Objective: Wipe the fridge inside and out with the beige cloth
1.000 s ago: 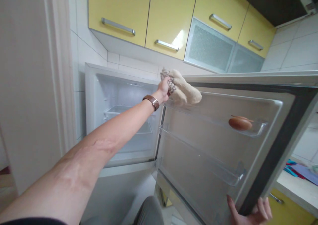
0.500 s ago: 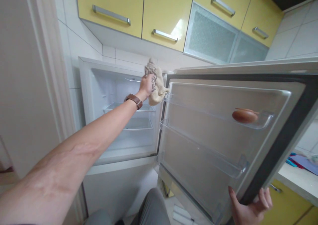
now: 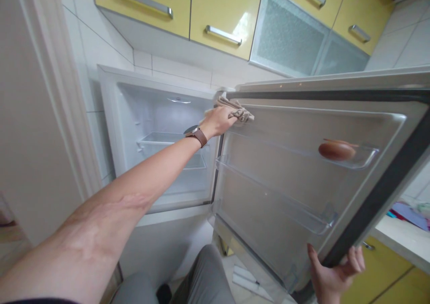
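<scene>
My right hand [image 3: 331, 275] grips the lower free edge of the white rectangular refrigerator door [image 3: 285, 183]. Farther, at the door's upper hinge corner, my left hand [image 3: 218, 121] clenches a beige, patterned fabric cloth [image 3: 242, 113].

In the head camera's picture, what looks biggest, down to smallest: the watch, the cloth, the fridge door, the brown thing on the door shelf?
1. fridge door
2. cloth, partly hidden, and brown thing: too alike to rank
3. watch
</scene>
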### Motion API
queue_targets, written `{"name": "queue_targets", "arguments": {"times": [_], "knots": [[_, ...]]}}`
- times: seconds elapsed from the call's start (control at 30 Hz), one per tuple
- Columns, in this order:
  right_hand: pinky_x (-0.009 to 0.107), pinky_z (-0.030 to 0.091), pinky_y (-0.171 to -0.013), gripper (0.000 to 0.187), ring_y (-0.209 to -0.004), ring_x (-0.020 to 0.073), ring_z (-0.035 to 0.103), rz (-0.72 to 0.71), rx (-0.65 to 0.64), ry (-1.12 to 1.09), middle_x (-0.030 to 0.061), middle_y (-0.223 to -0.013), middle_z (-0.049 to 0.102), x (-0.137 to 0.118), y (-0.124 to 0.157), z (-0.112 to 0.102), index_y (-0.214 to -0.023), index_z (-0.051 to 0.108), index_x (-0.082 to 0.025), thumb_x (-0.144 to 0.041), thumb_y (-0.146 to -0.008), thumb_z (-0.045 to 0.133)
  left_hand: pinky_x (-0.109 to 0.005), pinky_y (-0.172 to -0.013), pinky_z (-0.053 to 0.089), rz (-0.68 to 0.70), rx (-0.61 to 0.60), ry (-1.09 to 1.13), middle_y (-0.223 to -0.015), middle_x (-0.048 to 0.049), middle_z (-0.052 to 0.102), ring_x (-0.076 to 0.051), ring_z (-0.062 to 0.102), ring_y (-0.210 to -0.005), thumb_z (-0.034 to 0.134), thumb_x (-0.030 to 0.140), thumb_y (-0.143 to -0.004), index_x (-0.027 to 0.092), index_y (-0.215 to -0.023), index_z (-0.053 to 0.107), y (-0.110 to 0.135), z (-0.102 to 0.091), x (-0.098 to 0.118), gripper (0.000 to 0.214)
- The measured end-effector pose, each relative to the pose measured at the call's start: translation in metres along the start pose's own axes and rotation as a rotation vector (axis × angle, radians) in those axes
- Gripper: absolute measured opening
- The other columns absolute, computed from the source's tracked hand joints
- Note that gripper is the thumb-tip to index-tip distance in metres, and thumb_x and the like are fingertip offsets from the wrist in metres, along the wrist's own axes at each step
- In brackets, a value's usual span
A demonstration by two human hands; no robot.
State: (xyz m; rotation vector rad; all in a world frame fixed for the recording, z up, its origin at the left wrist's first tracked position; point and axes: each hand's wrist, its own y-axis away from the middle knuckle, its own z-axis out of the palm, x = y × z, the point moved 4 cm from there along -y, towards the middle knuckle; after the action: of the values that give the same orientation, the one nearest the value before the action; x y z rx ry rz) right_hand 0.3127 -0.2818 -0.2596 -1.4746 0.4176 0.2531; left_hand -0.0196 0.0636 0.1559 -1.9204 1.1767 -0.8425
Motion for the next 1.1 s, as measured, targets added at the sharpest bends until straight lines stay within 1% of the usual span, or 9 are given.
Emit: {"name": "queue_targets", "arguments": {"times": [0.1,0.23,0.3,0.37,0.5,0.63,0.83,0.97,1.1], "knots": [[0.081,0.033,-0.122,0.110,-0.154,0.0517,0.038,-0.046,-0.007,0.003,0.0233,-0.161,0.039,-0.002,-0.003,-0.001,-0.150,0.042,-0.019,-0.054,-0.062,0.098,-0.040,-0.096,0.052,0.060,0.006,-0.116,-0.107,-0.0111,0.079,-0.032,0.071,-0.105,0.056,0.032,-0.093,0.021,-0.095,0.079,0.004,0.005,0.007,0.025],[0.077,0.034,-0.122,0.110,-0.155,0.0502,0.037,-0.082,-0.029,0.026,0.0240,-0.161,0.038,0.001,-0.003,0.000,-0.152,0.040,-0.018,-0.051,-0.064,0.097,-0.041,-0.095,0.051,0.040,0.113,-0.162,-0.108,-0.0114,0.079,-0.033,0.070,-0.108,0.058,0.035,-0.093,0.022,-0.101,0.078,0.010,0.012,0.008,0.025],[0.075,0.035,-0.123,0.109,-0.155,0.0494,0.038,-0.103,-0.026,0.038,0.0245,-0.162,0.038,0.005,-0.002,0.001,-0.154,0.039,-0.017,-0.050,-0.066,0.095,-0.042,-0.096,0.051,0.037,0.146,-0.164,-0.110,-0.0116,0.078,-0.033,0.069,-0.109,0.058,0.035,-0.093,0.022,-0.104,0.078,0.012,0.017,0.007,0.026],[0.075,0.035,-0.124,0.110,-0.155,0.0493,0.038,-0.094,-0.019,0.039,0.0250,-0.164,0.038,0.010,-0.001,0.002,-0.155,0.039,-0.016,-0.050,-0.067,0.095,-0.042,-0.097,0.051,0.040,0.166,-0.161,-0.113,-0.0123,0.078,-0.033,0.069,-0.110,0.058,0.035,-0.094,0.021,-0.106,0.077,0.013,0.021,0.007,0.027],[0.074,0.035,-0.124,0.114,-0.156,0.0489,0.038,-0.054,-0.027,0.031,0.0248,-0.164,0.038,0.019,-0.001,0.004,-0.154,0.040,-0.017,-0.052,-0.062,0.098,-0.042,-0.100,0.050,0.041,0.170,-0.147,-0.116,-0.0126,0.077,-0.034,0.068,-0.113,0.057,0.035,-0.094,0.021,-0.108,0.076,0.014,0.023,0.006,0.027],[0.078,0.032,-0.123,0.110,-0.155,0.0497,0.038,-0.101,-0.012,0.017,0.0250,-0.162,0.039,0.019,-0.001,0.003,-0.153,0.040,-0.014,-0.050,-0.065,0.095,-0.043,-0.100,0.050,0.023,0.159,-0.137,-0.116,-0.0126,0.077,-0.034,0.068,-0.114,0.058,0.034,-0.093,0.021,-0.106,0.076,0.015,0.022,0.007,0.025],[0.076,0.033,-0.124,0.112,-0.155,0.0483,0.037,-0.097,-0.020,0.018,0.0247,-0.163,0.038,0.018,0.000,0.004,-0.154,0.039,-0.014,-0.051,-0.065,0.096,-0.041,-0.097,0.050,0.026,0.166,-0.128,-0.116,-0.0106,0.078,-0.033,0.068,-0.114,0.057,0.034,-0.094,0.022,-0.106,0.077,0.015,0.021,0.007,0.026],[0.073,0.033,-0.124,0.114,-0.156,0.0479,0.037,-0.056,-0.039,0.025,0.0250,-0.163,0.038,0.017,-0.001,0.004,-0.152,0.039,-0.014,-0.054,-0.063,0.097,-0.042,-0.098,0.050,0.016,0.171,-0.122,-0.115,-0.0113,0.078,-0.034,0.068,-0.114,0.057,0.035,-0.094,0.023,-0.105,0.077,0.016,0.021,0.007,0.026],[0.071,0.033,-0.124,0.113,-0.156,0.0467,0.036,-0.016,-0.046,0.019,0.0236,-0.164,0.037,0.018,-0.002,0.002,-0.151,0.039,-0.016,-0.055,-0.061,0.097,-0.042,-0.096,0.051,0.024,0.170,-0.126,-0.116,-0.0121,0.078,-0.033,0.069,-0.112,0.056,0.035,-0.094,0.021,-0.105,0.076,0.017,0.020,0.009,0.027]]}}
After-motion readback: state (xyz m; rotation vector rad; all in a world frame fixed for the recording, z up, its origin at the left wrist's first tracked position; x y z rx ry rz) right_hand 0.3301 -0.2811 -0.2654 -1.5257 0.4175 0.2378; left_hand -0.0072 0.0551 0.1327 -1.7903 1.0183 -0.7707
